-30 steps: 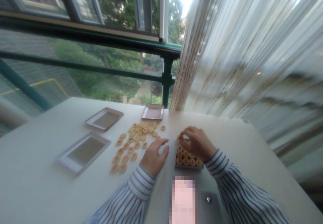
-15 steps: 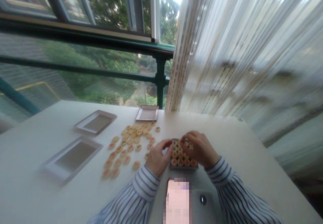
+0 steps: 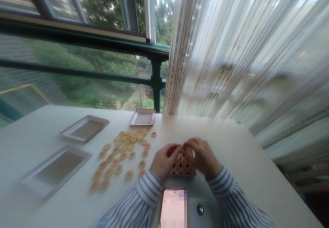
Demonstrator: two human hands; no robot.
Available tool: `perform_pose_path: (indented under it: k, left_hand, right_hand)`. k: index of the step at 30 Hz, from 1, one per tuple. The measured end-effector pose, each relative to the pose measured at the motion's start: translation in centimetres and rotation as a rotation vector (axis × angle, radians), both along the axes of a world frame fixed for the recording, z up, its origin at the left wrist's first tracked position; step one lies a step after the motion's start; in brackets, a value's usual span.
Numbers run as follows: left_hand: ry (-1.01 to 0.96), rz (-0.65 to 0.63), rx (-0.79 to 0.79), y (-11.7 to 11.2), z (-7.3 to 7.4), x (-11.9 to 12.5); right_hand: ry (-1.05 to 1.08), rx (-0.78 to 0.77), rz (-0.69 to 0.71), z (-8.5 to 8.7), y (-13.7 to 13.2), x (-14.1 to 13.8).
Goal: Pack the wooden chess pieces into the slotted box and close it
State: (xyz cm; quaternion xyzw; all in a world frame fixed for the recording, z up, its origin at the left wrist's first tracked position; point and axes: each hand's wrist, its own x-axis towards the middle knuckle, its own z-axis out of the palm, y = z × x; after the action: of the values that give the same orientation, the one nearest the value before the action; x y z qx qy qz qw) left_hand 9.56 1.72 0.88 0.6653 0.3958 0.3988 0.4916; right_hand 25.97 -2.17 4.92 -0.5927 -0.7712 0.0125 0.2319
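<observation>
Round wooden Chinese chess pieces with red and dark characters stand in rows inside a small shallow box. My left hand is at the box's left side, thumb and forefinger closed in a pinch. Over the far right part of the box, my right hand has its fingers curled in, tips nearly touching the left ones. A pale chess piece seems to show between the fingertips. Both hands hide much of the box's far rows.
More loose chess pieces are scattered left of the box. Three shallow trays, a near one, a middle one and a far one, lie beyond them. A phone and a dark shiny oval object are close to me.
The view has shifted, so the table things appear further left. My hands have come closer together, their fingertips meeting above the far side of the box.
</observation>
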Motion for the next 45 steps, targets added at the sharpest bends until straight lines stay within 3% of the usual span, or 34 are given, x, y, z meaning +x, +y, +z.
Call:
perform_pose_path:
  k: [18, 38, 45]
  left_hand:
    - [-0.094, -0.047, -0.162, 2.8, 1.8, 1.2]
    - [0.003, -0.209, -0.152, 3.9, 1.5, 0.7]
    - [-0.030, -0.120, -0.179, 3.7, 1.8, 0.8]
  right_hand:
    - [-0.005, 0.073, -0.038, 0.2, 1.4, 0.8]
    - [-0.012, 0.102, 0.045, -0.1, 1.5, 1.2]
    - [0.001, 0.090, 0.023, 0.4, 1.2, 0.8]
